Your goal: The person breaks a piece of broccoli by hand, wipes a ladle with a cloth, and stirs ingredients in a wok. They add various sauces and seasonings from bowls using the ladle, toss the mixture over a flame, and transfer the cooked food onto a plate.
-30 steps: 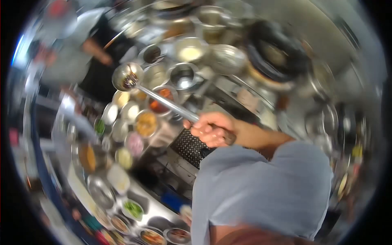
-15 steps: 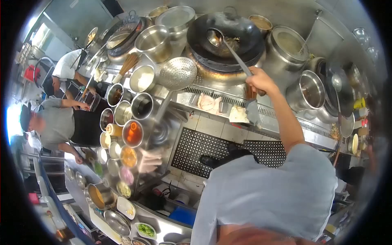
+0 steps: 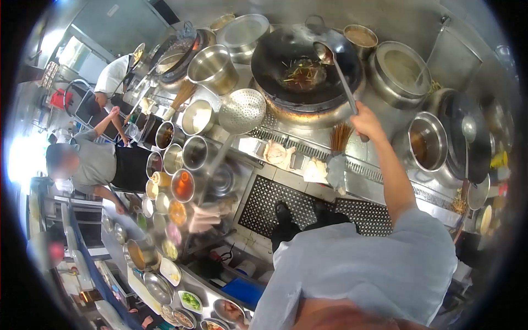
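My right hand point(image 3: 367, 122) is closed round the handle end of a long metal ladle point(image 3: 345, 82). The ladle's bowl is over the right part of a large black wok point(image 3: 269, 69). Dark reddish liquid with thin yellow and green pieces point(image 3: 302, 75) lies in the wok's bottom. Below my right hand, a bamboo brush point(image 3: 341, 137) stands at the stove's front edge. A skin-coloured shape at the bottom edge, beside a metal bowl point(image 3: 228, 311), may be part of my left hand; its fingers cannot be made out.
A perforated strainer point(image 3: 242, 111) lies left of the wok, near several seasoning and ingredient containers. Steel pots point(image 3: 427, 142) stand at the right. Two co-workers point(image 3: 96, 165) are at the left. A black perforated mat point(image 3: 283, 204) covers part of the floor.
My right hand first held the ladle with dark contents over the containers, then over the wok. Since then the ladle's bowl has moved right, uncovering the liquid and pieces.
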Demonstrator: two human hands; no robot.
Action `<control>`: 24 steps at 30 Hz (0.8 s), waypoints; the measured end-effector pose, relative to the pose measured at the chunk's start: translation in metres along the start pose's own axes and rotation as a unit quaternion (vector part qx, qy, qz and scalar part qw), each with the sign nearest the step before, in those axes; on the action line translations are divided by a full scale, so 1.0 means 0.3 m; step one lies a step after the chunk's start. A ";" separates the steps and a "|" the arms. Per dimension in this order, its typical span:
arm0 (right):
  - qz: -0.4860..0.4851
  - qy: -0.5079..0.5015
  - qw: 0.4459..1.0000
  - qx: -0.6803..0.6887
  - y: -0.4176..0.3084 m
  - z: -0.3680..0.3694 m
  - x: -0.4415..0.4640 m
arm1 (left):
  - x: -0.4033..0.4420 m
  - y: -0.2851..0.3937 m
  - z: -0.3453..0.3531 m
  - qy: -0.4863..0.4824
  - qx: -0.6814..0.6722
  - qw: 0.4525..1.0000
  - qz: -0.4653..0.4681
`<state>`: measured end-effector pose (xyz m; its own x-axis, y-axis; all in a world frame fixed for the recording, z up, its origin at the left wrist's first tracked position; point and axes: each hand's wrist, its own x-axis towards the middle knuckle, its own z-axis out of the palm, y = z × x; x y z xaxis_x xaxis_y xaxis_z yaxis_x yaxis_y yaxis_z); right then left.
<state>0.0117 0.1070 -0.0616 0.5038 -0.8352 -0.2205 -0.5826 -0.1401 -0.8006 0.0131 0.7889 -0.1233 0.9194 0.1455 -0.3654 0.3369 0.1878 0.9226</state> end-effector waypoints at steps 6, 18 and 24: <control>0.183 -0.177 0.848 0.464 -0.053 0.086 -0.133 | 0.115 0.030 0.100 0.022 -0.033 0.999 -0.023; 0.171 -0.206 0.523 0.809 -0.223 0.340 -0.118 | 0.942 0.387 1.136 -0.309 0.039 0.950 -0.019; 0.166 0.006 0.974 0.156 -0.370 0.371 -0.216 | 0.977 0.492 1.627 -0.312 0.180 0.927 0.104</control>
<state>0.1149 0.2358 -0.0204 0.3116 -0.8131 -0.4917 -0.4896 0.3061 -0.8164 0.4314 0.3852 -0.0337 0.8723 -0.4694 -0.1366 0.0823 -0.1346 0.9875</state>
